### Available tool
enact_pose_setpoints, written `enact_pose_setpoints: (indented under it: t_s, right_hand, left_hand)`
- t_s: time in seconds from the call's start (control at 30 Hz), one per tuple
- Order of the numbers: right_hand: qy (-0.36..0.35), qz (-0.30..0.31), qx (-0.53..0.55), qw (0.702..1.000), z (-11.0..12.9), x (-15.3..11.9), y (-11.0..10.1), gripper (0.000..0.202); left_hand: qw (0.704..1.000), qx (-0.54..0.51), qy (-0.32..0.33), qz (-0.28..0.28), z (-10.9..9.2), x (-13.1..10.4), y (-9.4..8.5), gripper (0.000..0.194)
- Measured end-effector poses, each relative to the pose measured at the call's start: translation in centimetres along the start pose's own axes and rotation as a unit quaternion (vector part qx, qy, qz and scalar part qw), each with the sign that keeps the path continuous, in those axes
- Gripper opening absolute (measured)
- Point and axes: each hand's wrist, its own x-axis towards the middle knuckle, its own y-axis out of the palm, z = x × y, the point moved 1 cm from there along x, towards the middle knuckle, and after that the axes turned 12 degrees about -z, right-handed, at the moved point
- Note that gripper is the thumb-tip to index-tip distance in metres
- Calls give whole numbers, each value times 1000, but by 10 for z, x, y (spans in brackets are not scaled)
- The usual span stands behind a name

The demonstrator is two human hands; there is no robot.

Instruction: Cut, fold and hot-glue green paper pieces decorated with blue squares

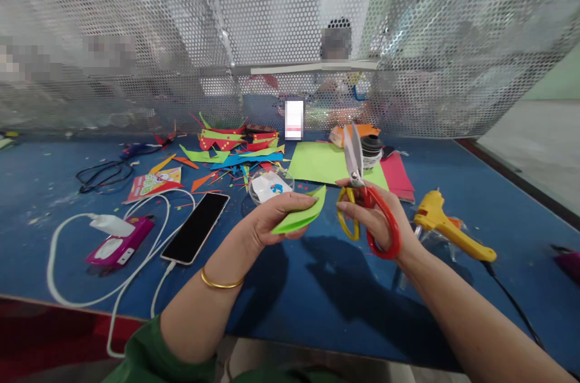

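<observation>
The left hand (277, 211) has its grip clamped on folded green paper (302, 216); the right hand (368, 217) grips scissors (357, 177) (red-and-yellow handles, blades upward) above the blue bench (290, 316).

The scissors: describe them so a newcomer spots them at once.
Find the blue table, then the right hand above it. That hand holds the scissors, silver blades pointing up in the picture. A yellow loop and a red loop set them apart from the green paper in the left hand.

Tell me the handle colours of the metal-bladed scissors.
One red loop, one yellow loop; head view.
</observation>
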Motion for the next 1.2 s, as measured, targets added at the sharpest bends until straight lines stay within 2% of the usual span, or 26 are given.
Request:
enact_pose_setpoints:
  t_s: [0.1, 0.17, 0.27, 0.4, 0.63, 0.9, 1.03, 1.13, 1.2]
  right_hand:
    - [-28, -21, 54, 998, -2, -2, 3, 55]
    - [-42, -16, 66, 997, -3, -4, 4, 58]
    - [-32, 27, 60, 997, -2, -5, 4, 60]
    - [-1, 78, 82, 994, 0, -6, 5, 59]
    - [-5, 49, 54, 997, 0, -6, 6, 44]
    - [13, -2, 85, 996, -10, 10, -4, 45]
    - [17, -37, 89, 995, -14, 16, -14, 45]
    - [-1, -119, 87, 989, -8, 20, -20, 40]
    - [-11, -192, 101, 976, -3, 31, -21, 37]
  left_hand:
    - [996, -37, -41, 75, 6, 0, 6, 26]
    - [993, -51, -60, 94, 9, 1, 9, 27]
    - [992, -50, -74, 85, 12, 3, 11, 29]
    - [997, -21, -50, 54, 13, 5, 11, 27]
    - [1000, 5, -20, 15, 13, 6, 13, 24]
    - [1000, 18, -14, -11, 12, 11, 6, 25]
    - [998, -15, 16, -65, 13, 16, 4, 21]
    - [987, -75, 80, -118, 13, 17, 3, 22]
    - [984, -85, 100, -119, 13, 17, 3, 25]
